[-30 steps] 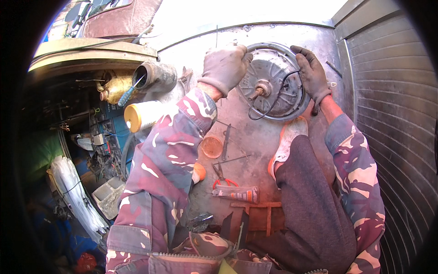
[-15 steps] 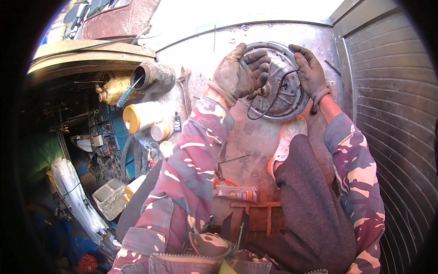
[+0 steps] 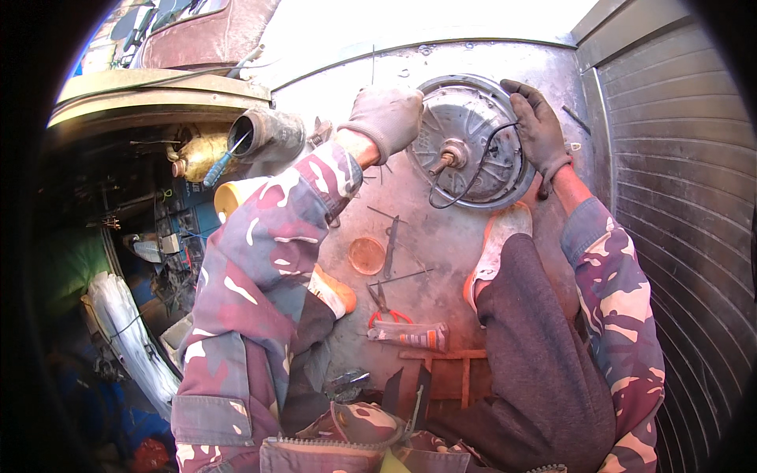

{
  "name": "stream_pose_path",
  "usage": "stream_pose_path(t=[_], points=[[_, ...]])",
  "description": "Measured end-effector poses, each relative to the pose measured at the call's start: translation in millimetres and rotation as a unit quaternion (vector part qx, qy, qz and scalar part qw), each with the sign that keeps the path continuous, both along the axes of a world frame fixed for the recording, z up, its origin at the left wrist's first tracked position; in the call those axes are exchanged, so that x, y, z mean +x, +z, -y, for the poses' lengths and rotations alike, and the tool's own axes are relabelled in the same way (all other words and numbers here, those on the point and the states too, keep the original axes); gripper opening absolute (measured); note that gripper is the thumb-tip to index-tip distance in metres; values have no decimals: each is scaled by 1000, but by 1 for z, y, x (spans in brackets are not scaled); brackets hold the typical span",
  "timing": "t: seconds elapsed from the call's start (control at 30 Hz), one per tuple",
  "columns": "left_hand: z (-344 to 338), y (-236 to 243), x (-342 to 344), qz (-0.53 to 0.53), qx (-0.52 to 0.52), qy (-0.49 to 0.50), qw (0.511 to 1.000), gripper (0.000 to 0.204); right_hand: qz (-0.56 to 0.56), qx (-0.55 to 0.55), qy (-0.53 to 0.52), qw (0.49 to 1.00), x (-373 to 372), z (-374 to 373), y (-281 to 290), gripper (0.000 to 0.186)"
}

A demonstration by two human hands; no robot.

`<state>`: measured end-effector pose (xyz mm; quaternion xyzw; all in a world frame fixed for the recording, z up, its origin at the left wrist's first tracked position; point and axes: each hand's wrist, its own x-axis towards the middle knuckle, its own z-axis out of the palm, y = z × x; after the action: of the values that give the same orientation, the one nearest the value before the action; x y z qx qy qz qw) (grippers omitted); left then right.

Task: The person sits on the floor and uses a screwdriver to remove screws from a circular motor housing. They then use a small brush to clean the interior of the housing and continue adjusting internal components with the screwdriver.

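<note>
A round grey wheel hub motor (image 3: 459,118) lies on the floor in front of me, its stub axle pointing up beside a black cable looped across the face. My right hand (image 3: 538,130), in a dirty grey work glove, curls round the motor's right rim. At the opposite side, my gloved left hand (image 3: 386,117) is closed in a fist by the left rim. Its fingers are turned away, so whatever may be inside is hidden. Just left of that fist, the jaw of an adjustable wrench (image 3: 320,131) shows, the rest covered by my arm.
Nearer me lie a round orange-brown lid (image 3: 367,256), red-handled scissors (image 3: 388,315), a tube (image 3: 410,336) and thin rods. A dark metal cylinder (image 3: 276,134) holding a blue-handled screwdriver (image 3: 217,169) stands left, by a cluttered shelf. A ribbed metal shutter (image 3: 678,158) bounds the right.
My left hand has moved left off the motor's face and closed from a half-curled, palm-up pose. My left forearm now covers the jars and uncovers the lid. The right hand stays.
</note>
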<state>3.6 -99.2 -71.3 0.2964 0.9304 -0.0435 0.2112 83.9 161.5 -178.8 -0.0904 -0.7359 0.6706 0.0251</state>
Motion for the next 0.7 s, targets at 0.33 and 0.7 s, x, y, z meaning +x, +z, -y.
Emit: stream_pose_path(t=[0.33,0.7], points=[[24,0,29,425,374,507,650,86,7,-36,-2,999,-1,-1,-4,39],[-13,-32,25,493,514,601,363,59,2,-5,-1,1000,1,-1,0,40]])
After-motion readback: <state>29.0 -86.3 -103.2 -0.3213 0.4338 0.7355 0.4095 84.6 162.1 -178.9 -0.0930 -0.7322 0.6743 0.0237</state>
